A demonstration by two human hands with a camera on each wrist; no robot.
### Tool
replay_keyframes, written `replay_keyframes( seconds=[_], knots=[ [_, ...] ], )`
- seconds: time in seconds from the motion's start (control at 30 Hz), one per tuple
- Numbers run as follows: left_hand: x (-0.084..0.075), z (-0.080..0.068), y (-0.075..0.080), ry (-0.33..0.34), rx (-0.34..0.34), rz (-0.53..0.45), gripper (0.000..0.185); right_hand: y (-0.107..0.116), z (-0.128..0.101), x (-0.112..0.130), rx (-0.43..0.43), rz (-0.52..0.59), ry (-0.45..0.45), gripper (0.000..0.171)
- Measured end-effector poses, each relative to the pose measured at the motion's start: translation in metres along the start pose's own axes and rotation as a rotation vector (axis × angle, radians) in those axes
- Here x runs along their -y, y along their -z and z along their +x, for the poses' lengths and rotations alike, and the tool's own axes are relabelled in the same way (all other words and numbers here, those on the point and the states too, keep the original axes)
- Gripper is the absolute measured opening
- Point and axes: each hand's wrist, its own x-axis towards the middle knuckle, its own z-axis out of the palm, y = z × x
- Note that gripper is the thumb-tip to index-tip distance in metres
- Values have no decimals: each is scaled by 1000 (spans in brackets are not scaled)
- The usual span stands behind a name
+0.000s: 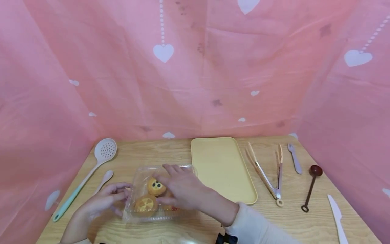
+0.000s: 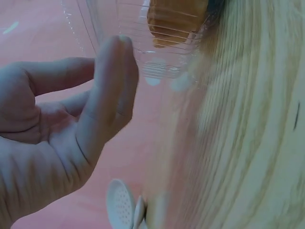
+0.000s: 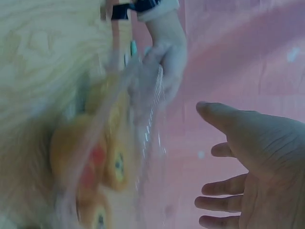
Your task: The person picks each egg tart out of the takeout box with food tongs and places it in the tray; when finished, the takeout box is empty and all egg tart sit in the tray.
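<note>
A clear plastic clamshell box (image 1: 137,176) lies on the wooden table near its front edge. Inside are small orange pastries, one with dark dots (image 1: 156,187) and one with a slice pattern (image 1: 146,204). My left hand (image 1: 118,193) is at the box's left edge with relaxed fingers. In the left wrist view its fingers (image 2: 114,81) stand just beside the box wall (image 2: 157,62) without pinching it. My right hand (image 1: 175,179) is spread over the lid. In the right wrist view that hand (image 3: 238,157) is flat, a gap away from the blurred box (image 3: 143,119).
A yellow tray (image 1: 222,166) lies right of the box. Further right are tongs (image 1: 268,173), a fork (image 1: 295,158), a brown scoop (image 1: 311,186) and a white knife (image 1: 336,217). A slotted spoon (image 1: 91,173) and a small spoon (image 1: 105,178) lie left. Pink sheets wall the table.
</note>
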Motion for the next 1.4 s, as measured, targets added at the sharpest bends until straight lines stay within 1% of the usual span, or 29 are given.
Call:
replay_keyframes(
  seconds=[0.13,0.23,0.3,0.37,0.5,0.6,0.7,0.83,0.93,1.03,1.1,1.23,1.33,1.4],
  knots=[
    [2,1,2,-13,22,-64,37,-8,10,18,25,-70,60,68],
    [4,2,3,-23,54,-114,32,-17,19,32,59,-108,84,68],
    [5,2,4,-27,74,-151,31,-22,24,40,96,-123,77,70],
    [7,2,5,-45,101,-182,31,-26,30,48,127,-162,59,75],
    [9,1,7,-74,147,-230,32,-32,39,62,146,-257,13,89],
    [11,0,8,-95,176,-262,33,-35,44,68,153,-279,-21,94],
    [12,0,9,-109,196,-286,35,-38,48,72,151,-277,-24,90],
    [12,2,10,-137,232,-307,38,-38,52,75,131,-324,-1,78],
    [13,3,10,-174,272,-325,41,-36,55,77,136,-343,2,77],
    [13,5,10,-204,297,-337,43,-33,59,81,154,-353,7,74],
    [13,5,10,-211,303,-346,44,-31,61,83,179,-366,19,68],
    [13,6,10,-222,324,-367,45,-29,66,87,225,-357,9,54],
    [13,6,10,-231,338,-376,46,-31,67,95,263,-356,-32,48],
    [13,5,10,-237,343,-369,47,-35,67,103,295,-391,-62,47]
  ],
)
